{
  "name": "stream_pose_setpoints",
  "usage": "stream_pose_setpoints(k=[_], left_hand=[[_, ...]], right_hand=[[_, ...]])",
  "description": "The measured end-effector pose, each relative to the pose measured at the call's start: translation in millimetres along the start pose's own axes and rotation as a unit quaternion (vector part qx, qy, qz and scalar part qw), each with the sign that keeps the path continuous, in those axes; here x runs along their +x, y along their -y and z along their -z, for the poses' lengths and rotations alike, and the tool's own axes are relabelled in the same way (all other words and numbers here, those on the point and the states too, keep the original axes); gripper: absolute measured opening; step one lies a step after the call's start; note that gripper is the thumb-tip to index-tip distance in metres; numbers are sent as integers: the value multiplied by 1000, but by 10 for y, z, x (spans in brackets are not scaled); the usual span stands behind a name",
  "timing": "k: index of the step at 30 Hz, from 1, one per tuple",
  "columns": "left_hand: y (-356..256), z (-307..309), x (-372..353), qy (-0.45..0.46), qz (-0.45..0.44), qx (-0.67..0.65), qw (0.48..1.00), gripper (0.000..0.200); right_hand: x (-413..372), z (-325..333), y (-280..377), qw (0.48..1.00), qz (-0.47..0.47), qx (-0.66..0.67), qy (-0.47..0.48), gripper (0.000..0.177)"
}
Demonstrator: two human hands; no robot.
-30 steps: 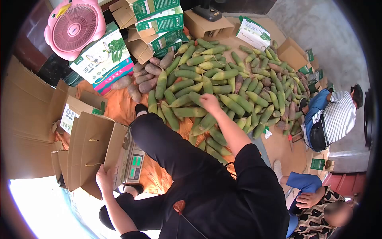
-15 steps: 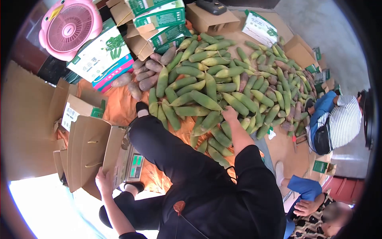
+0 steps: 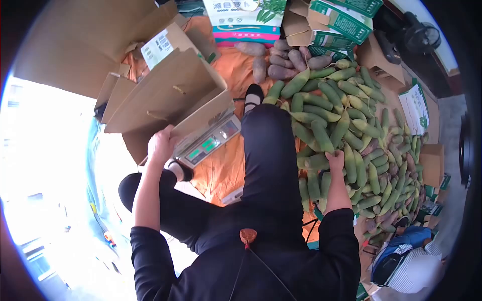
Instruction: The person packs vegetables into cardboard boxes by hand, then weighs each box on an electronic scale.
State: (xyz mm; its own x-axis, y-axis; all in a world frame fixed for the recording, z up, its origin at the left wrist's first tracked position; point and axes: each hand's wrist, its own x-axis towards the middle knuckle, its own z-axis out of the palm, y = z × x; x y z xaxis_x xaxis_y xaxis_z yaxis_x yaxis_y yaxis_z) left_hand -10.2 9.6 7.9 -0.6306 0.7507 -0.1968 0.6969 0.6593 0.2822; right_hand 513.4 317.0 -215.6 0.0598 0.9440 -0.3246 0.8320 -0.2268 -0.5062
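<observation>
My left hand is closed on the near edge of an open cardboard box, its flaps standing up. That box rests on a digital scale with green lit digits. At the heap's near side, my right hand is closed around the thin end of a green radish. Its body points away from me, over other green radishes that lie close around the hand. The inside of the box is mostly hidden from me.
Several purplish radishes lie at the back on an orange sheet. Green and white cartons are stacked behind. My knee stands between box and heap. Another person in a striped top is at the lower right.
My view has swung left, so the box and scale sit nearer the middle. My right hand, earlier reaching into the heap, now grips a radish end. My left hand stays at the box edge.
</observation>
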Motion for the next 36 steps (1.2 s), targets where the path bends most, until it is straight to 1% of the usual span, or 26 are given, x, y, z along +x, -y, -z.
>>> stream_pose_setpoints(k=[1, 3, 4, 6, 7, 9, 10, 11, 12, 16, 18, 20, 22, 24, 25, 26, 27, 28, 29, 30, 31, 32, 33, 34, 35, 36], left_hand=[[36, -8, -2, -3, -7, 13, 1000, 26], [57, 2, -16, -13, -8, 4, 1000, 25], [52, 14, -13, -17, -12, 3, 1000, 25], [9, 41, -7, -12, -14, 7, 1000, 26], [3, 34, -3, -13, -14, 3, 1000, 26], [5, 21, 0, -24, -8, 11, 1000, 24], [2, 10, -1, -24, -8, 8, 1000, 24], [-4, 5, 5, -25, -10, 18, 999, 25], [-10, 7, 2, -26, -11, 27, 999, 25], [14, 10, -21, -1, -21, 54, 998, 25], [19, 16, -37, -7, -21, 49, 999, 24], [-26, 42, -58, -14, -27, 32, 999, 21], [-14, 26, -52, -15, -32, 30, 999, 21], [16, 21, -64, -13, -40, 28, 999, 20], [55, 24, -77, -7, -32, 26, 999, 21], [18, 0, -39, 2, -36, 20, 999, 21], [-11, 16, -50, 2, -33, 32, 999, 21], [-5, -4, -50, 0, -37, 37, 999, 20], [8, -19, -48, -3, -40, 43, 998, 20], [5, -21, -54, -2, -49, 42, 998, 20], [-6, -15, -65, -6, -50, 44, 998, 19], [-9, -15, -78, -9, -50, 47, 998, 19], [-6, -19, -77, -8, -59, 46, 997, 19], [-1, -25, -74, -15, -59, 44, 997, 20], [12, -42, -81, -22, -58, 42, 997, 20], [37, -57, -76, -36, -67, 44, 996, 20]], right_hand=[[-20, -31, -21, 1000, 4, -7, 7, 64], [-49, -94, 38, 998, 52, 7, -45, 59], [-62, -80, 87, 997, 55, 4, -45, 59], [-124, 3, 153, 993, 86, -82, 7, 65], [-30, -37, 36, 993, 87, -84, 5, 65], [119, -120, -159, 991, 109, 59, 58, 49], [38, 5, -12, 991, 109, 57, 56, 49], [-85, 225, 285, 976, -30, 159, 144, 43], [-209, 409, 565, 925, -167, 255, 227, 38], [-400, 673, 1120, 932, -157, 255, 204, 29], [-597, 871, 1560, 940, -46, 272, 199, 33], [-813, 1071, 2147, 948, 42, 255, 185, 30], [-1086, 1278, 2777, 945, 122, 227, 199, 33], [-1313, 1360, 3329, 915, 229, 221, 249, 33], [-1417, 1326, 3581, 884, 270, 248, 290, 31], [-1580, 1185, 4002, 866, 337, 188, 318, 33], [-1586, 962, 4196, 822, 450, 164, 308, 31], [-1630, 704, 4373, 809, 470, 159, 314, 29], [-1889, 681, 4633, 811, 481, 63, 326, 30], [-2001, 433, 4809, 809, 506, -3, 297, 36], [-2159, 202, 4931, 798, 534, 7, 280, 47], [-2201, -201, 5038, 789, 553, -40, 267, 42], [-2430, -306, 5104, 800, 546, -90, 232, 41], [-2524, -629, 5153, 796, 542, -117, 243, 44], [-2623, -855, 5154, 802, 526, -116, 258, 43], [-2672, -1072, 5124, 791, 535, -126, 268, 41]])
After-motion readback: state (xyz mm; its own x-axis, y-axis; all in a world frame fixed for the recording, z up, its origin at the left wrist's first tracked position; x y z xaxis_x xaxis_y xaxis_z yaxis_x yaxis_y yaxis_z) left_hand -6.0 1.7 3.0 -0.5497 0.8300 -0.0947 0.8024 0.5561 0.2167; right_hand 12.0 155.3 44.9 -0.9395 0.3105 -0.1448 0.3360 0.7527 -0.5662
